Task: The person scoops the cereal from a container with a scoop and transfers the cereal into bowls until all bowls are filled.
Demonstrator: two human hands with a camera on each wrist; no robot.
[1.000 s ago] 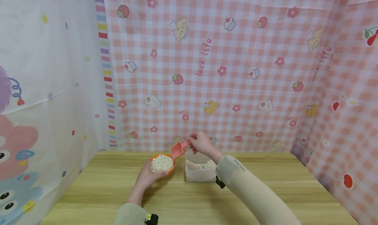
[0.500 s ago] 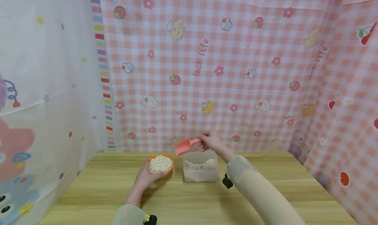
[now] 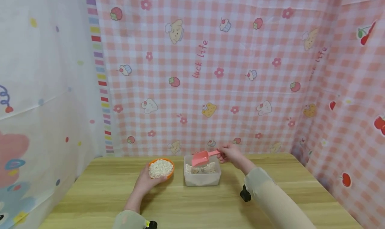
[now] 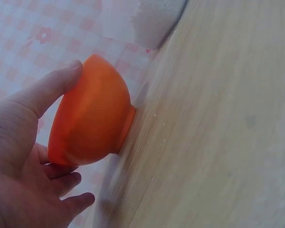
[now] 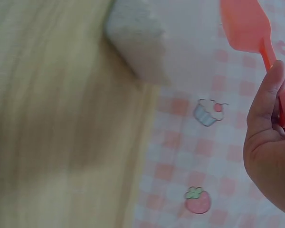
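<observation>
My left hand (image 3: 146, 181) holds an orange bowl (image 4: 97, 114), thumb on one side near the rim and fingers round the other. White grains like oats (image 3: 161, 168) fill the bowl close to its rim. By its handle, my right hand (image 3: 231, 155) grips a pink scoop (image 3: 201, 159). The scoop's head is over a translucent plastic container (image 3: 202, 180), overlapping its inside in the head view. Inside the container lies more of the flaky grain (image 3: 210, 169), heaped unevenly with a dip in the middle.
Bowl and container stand side by side toward the back of a wooden table (image 3: 180, 209). Behind the table hangs a pink checked cloth (image 3: 192, 129), with printed cloths along both sides.
My right hand has carried the scoop from the bowl's rim rightward, then down over the container. The left hand stays at the bowl. The head view has shifted slightly.
</observation>
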